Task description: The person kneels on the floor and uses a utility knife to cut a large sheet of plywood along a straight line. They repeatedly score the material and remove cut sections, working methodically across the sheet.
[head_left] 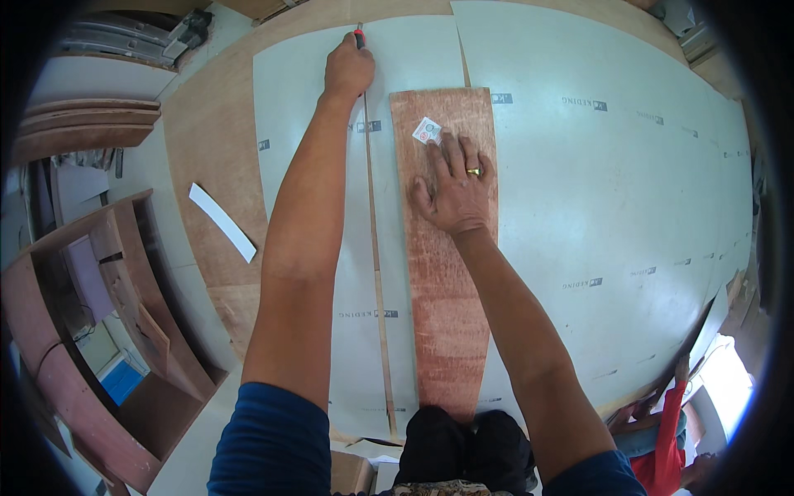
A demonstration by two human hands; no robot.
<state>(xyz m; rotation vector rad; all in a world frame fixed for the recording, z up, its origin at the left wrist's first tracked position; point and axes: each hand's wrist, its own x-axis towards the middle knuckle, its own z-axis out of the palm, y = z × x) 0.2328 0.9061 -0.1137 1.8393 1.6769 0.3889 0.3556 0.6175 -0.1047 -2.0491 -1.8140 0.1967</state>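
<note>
My left hand (349,68) reaches to the far edge of a pale printed sheet (620,190), its fingers closed round a small red and black tool (360,38) that looks like a utility knife. A straight, narrow gap (372,215) runs through the sheet from below that hand toward me, showing wood colour beneath. To the right of the gap lies a long reddish-brown wooden board (447,281). Flat on the board rests my right hand (460,186), fingers spread, a ring on one. Its fingertips touch or nearly touch a small white paper square (426,130).
Plywood (217,136) shows under the sheet at the left, with a curved white strip (223,221) on it. Wooden cabinet frames (124,306) stand at the lower left, below stacked brown boards (87,128). Another person in red (668,430) is at the lower right.
</note>
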